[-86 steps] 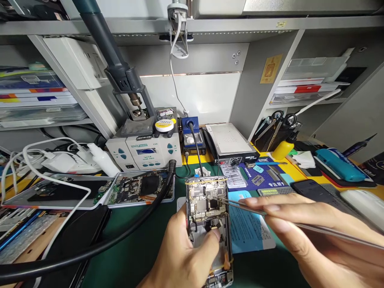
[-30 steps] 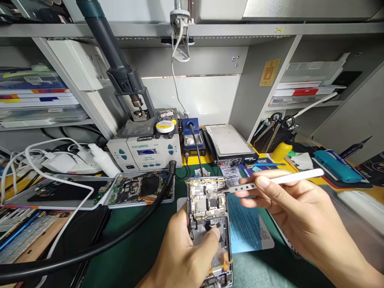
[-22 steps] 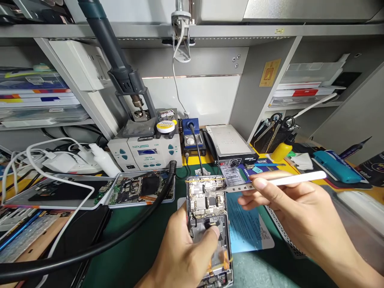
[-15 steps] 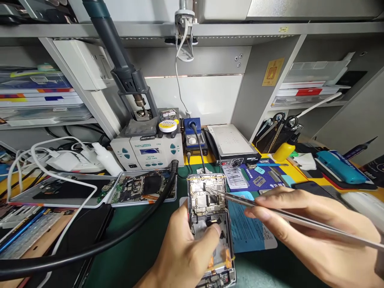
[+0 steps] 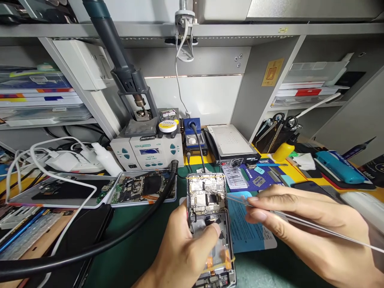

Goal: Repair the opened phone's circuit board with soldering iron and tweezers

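Note:
An opened smartphone [image 5: 207, 204] with its circuit board bare is tilted up above the mat, a yellow band around its lower end. My left hand [image 5: 189, 248] is closed round its left side, the thumb lying across the inner frame. Between the thumb and fingers of my right hand [image 5: 303, 224] is a pair of metal tweezers [image 5: 237, 198]. Their tips reach over the upper part of the board; whether they touch it or hold a part is too small to tell. A blue card [image 5: 255, 236] lies under and right of the phone.
A grey hot-air station [image 5: 147, 152] stands behind, its thick black hose [image 5: 129, 236] curving across the left of the green mat [image 5: 120, 264]. Further left lies another opened phone [image 5: 141, 188]. A silver-topped device [image 5: 232, 142] and a yellow bottle [image 5: 283, 151] stand at the back right.
The tweezers have turned slightly in my right hand, and their two arms now show more apart. My left hand and the phone have hardly moved.

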A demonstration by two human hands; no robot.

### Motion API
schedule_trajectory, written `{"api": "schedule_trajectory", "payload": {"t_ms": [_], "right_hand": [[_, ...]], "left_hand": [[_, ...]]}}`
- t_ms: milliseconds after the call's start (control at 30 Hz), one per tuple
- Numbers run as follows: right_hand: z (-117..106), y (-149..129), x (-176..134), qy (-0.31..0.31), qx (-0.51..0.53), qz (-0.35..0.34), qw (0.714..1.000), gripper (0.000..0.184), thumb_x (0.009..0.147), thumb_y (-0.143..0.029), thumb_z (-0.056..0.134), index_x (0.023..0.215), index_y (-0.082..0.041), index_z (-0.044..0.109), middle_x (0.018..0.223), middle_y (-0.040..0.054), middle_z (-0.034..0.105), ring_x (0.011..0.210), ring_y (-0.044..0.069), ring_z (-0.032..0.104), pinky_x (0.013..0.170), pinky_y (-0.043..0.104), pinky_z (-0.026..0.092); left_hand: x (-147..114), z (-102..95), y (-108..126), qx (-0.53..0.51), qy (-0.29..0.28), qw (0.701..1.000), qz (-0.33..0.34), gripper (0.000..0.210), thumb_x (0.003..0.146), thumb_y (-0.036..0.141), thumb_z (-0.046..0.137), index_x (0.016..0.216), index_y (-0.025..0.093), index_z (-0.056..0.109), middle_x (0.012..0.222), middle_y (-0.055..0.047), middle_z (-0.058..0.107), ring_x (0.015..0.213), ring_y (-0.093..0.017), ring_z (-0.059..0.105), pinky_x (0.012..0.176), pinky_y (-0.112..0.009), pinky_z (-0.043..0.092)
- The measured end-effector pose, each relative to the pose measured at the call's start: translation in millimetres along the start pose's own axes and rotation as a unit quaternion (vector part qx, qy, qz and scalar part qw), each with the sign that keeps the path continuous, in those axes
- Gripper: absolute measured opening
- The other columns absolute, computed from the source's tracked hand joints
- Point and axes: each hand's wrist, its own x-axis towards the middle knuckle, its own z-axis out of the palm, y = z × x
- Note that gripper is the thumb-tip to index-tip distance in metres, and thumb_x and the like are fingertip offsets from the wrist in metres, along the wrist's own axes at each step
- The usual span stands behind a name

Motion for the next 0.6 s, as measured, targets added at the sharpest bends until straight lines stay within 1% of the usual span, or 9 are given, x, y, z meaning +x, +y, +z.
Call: {"api": "schedule_trajectory", "payload": {"t_ms": [100,200,300,433,533,600], "right_hand": [[-0.6,-0.5,-0.1,0.006,0.003,-0.008,1.000,0.017,0.086,-0.016,0.076,0.093,-0.030,0.082,0.083,-0.0007,0.082,0.067,0.018,0.079,0.053,0.019,0.063],[-1.1,1.1,-3.0,-0.005,0.000,-0.011,1.000,0.019,0.084,-0.013,0.077,0.095,-0.028,0.081,0.084,-0.0012,0.082,0.070,0.017,0.079,0.057,0.018,0.064],[-1.0,2.5,-5.7,-0.015,-0.004,-0.007,1.000,0.020,0.083,-0.011,0.077,0.095,-0.026,0.079,0.084,-0.0014,0.082,0.071,0.016,0.078,0.061,0.017,0.064],[-0.7,2.2,-6.4,-0.015,-0.006,-0.007,1.000,0.019,0.083,-0.011,0.077,0.095,-0.026,0.078,0.086,-0.0008,0.082,0.072,0.016,0.078,0.062,0.017,0.064],[-1.0,1.7,-5.9,-0.027,-0.005,-0.010,1.000,0.020,0.082,-0.011,0.077,0.096,-0.025,0.077,0.083,-0.0017,0.081,0.070,0.015,0.077,0.062,0.017,0.063],[-1.2,1.6,-5.7,-0.022,-0.010,-0.006,1.000,0.019,0.083,-0.010,0.077,0.096,-0.024,0.077,0.084,-0.0011,0.081,0.070,0.014,0.077,0.062,0.017,0.063]], "left_hand": [[-0.2,0.4,-0.1,-0.007,0.004,1.000,0.000,0.020,0.080,0.034,0.071,0.090,0.017,0.064,0.079,-0.003,0.066,0.081,-0.022,0.066,0.073,-0.030,0.055],[-0.2,0.8,0.3,-0.008,-0.006,1.000,0.006,0.021,0.081,0.034,0.070,0.093,0.017,0.066,0.081,-0.003,0.067,0.077,-0.020,0.063,0.070,-0.029,0.054],[-0.3,0.9,1.3,-0.007,-0.015,1.000,0.007,0.022,0.081,0.032,0.068,0.095,0.016,0.067,0.085,-0.005,0.069,0.084,-0.022,0.066,0.070,-0.029,0.054],[-1.9,2.4,1.8,-0.006,0.010,1.000,0.003,0.022,0.079,0.034,0.070,0.094,0.017,0.067,0.080,-0.004,0.069,0.091,-0.026,0.068,0.074,-0.031,0.055],[-2.8,2.9,0.6,-0.005,0.019,1.000,-0.003,0.024,0.080,0.033,0.069,0.099,0.018,0.069,0.087,-0.004,0.073,0.092,-0.024,0.069,0.081,-0.032,0.056],[-2.4,1.8,-0.7,0.002,0.009,1.000,-0.007,0.024,0.081,0.033,0.069,0.099,0.018,0.069,0.089,-0.004,0.075,0.092,-0.024,0.069,0.083,-0.031,0.055]]}}
